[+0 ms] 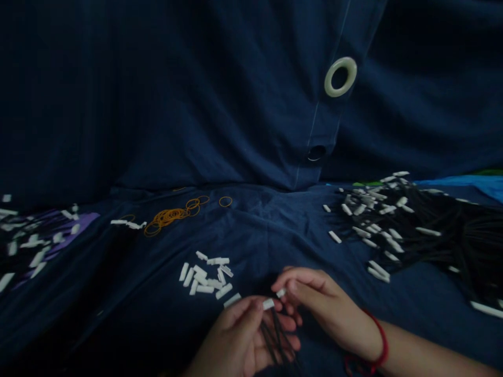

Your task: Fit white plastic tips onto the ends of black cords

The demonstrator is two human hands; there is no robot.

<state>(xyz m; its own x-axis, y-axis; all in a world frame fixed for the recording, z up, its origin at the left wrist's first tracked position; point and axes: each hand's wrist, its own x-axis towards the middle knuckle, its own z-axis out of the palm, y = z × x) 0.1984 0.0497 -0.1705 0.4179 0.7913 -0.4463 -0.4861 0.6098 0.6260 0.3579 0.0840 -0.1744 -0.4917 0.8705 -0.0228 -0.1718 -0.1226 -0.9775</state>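
At the bottom centre my left hand (pixel 245 332) is closed on a white clip (pixel 268 304), pinched near the thumb tip. Black cords (pixel 277 335) run down from there across its fingers. Just to the right, my right hand (pixel 314 298) pinches another small white piece (pixel 281 293) between thumb and forefinger, close to the left fingertips. A red string bracelet (pixel 381 335) circles the right wrist. Beyond my left hand lies a loose pile of white clips (pixel 204 278) on the dark blue cloth (pixel 271 235).
Orange rubber bands (pixel 168 217) lie at centre left. A large bundle of black cords with white ends (pixel 440 225) covers the right side. More white-ended cords (pixel 35 243) rest on purple material at the far left. A dark curtain with a ring (pixel 328 86) hangs behind.
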